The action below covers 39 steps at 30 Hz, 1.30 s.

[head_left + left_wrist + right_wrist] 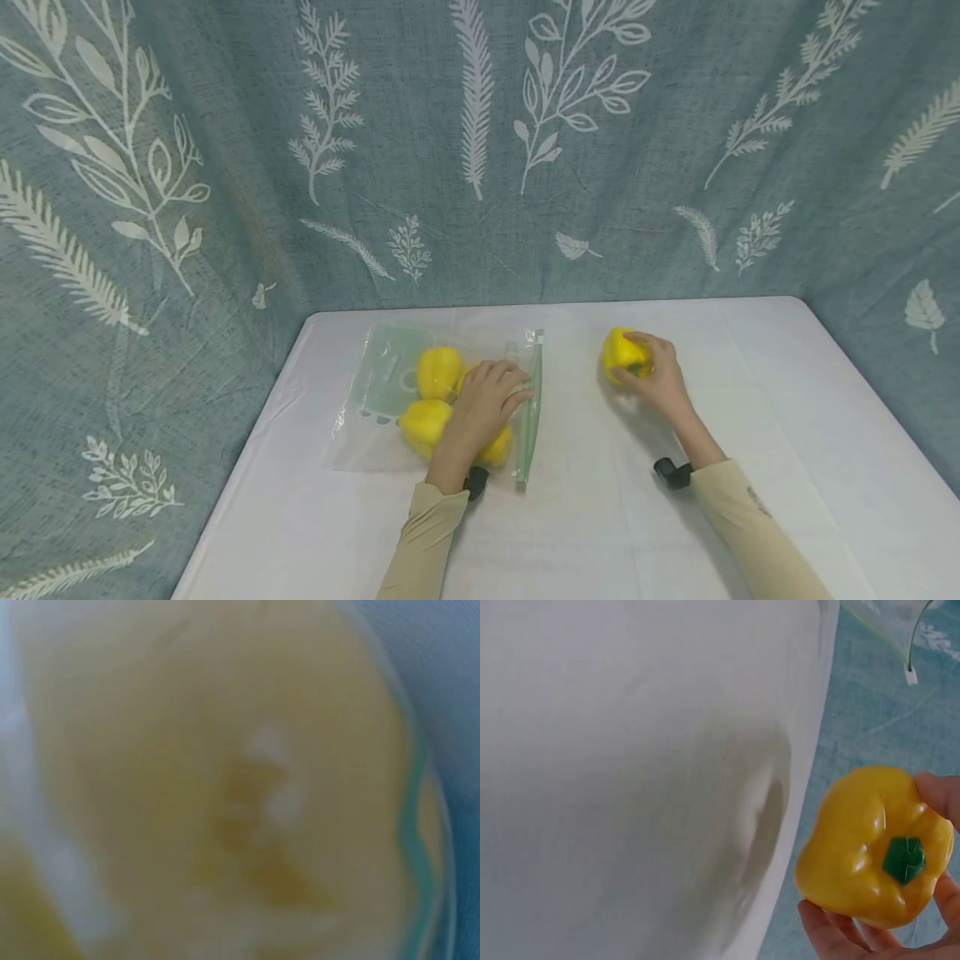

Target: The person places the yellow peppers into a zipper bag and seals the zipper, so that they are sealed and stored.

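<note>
In the head view my right hand grips a glossy yellow bell pepper above the white table. The right wrist view shows the pepper with its green stem facing the camera, thumb and fingers at its sides. My left hand lies over a clear zip bag, its fingers curled at the bag's edge beside the green zip strip. Inside the bag are a yellow bell pepper, a lemon-shaped yellow piece and more yellow pieces partly hidden by that hand. The left wrist view is blurred by bag film.
A white cloth covers the table. Blue-green curtains with white leaf prints hang behind it and at both sides. The bag lies left of centre with its zip side toward the right. A black wrist camera sits at the right sleeve.
</note>
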Each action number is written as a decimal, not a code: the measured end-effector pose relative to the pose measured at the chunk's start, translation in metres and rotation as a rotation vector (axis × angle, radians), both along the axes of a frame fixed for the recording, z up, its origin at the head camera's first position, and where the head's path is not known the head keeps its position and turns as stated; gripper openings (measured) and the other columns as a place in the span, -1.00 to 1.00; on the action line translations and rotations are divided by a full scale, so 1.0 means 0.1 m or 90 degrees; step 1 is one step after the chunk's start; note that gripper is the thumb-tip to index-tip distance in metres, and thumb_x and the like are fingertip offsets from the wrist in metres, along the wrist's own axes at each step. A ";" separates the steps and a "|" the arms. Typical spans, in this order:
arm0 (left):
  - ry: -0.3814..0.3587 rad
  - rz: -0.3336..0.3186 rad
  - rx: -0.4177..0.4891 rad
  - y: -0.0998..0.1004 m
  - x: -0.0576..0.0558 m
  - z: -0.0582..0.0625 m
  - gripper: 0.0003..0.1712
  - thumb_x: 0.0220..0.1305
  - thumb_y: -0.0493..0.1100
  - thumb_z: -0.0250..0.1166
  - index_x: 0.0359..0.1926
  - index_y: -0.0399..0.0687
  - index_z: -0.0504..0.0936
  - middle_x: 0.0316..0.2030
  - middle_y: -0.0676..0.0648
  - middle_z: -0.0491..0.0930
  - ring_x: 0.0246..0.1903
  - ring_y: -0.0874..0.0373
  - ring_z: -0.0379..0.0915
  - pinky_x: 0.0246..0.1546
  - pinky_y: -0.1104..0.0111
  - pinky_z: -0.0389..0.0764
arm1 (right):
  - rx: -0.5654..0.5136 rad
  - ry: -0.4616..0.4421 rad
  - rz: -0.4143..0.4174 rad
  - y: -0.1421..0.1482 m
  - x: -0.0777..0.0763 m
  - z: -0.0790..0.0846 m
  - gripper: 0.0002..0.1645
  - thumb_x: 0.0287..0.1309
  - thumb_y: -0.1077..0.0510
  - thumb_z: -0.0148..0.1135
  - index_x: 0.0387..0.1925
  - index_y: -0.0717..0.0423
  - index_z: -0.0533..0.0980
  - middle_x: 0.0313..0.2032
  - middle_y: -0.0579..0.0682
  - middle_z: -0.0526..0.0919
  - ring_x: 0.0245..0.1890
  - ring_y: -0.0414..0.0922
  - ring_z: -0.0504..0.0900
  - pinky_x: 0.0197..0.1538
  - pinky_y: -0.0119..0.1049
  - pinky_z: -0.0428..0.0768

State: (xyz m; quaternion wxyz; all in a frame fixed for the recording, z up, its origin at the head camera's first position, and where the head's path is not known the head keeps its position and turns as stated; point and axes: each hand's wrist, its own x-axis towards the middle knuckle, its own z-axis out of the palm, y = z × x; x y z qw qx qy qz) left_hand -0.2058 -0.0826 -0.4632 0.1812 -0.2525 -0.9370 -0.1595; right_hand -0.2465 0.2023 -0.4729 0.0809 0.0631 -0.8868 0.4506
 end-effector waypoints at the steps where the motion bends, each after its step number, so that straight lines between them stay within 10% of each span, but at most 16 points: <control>1: 0.000 0.000 0.001 0.00 0.00 0.00 -0.66 0.35 0.15 -0.01 -0.02 0.17 0.53 -0.03 0.08 0.50 0.02 0.10 0.33 0.08 0.21 0.36 | -0.001 0.001 0.003 -0.01 0.01 0.00 -0.29 -0.01 0.19 0.36 0.19 0.20 0.31 0.18 0.32 0.20 0.21 0.23 0.20 0.27 0.17 0.15; 39: -0.006 -0.002 0.002 0.00 0.01 0.01 -0.66 0.35 0.16 -0.02 -0.02 0.18 0.53 -0.02 0.08 0.49 0.04 0.11 0.32 0.13 0.19 0.34 | 0.001 0.021 0.107 -0.45 0.24 0.02 -0.29 -0.08 0.20 0.41 0.15 0.11 0.35 0.16 0.28 0.24 0.16 0.21 0.28 0.19 0.19 0.28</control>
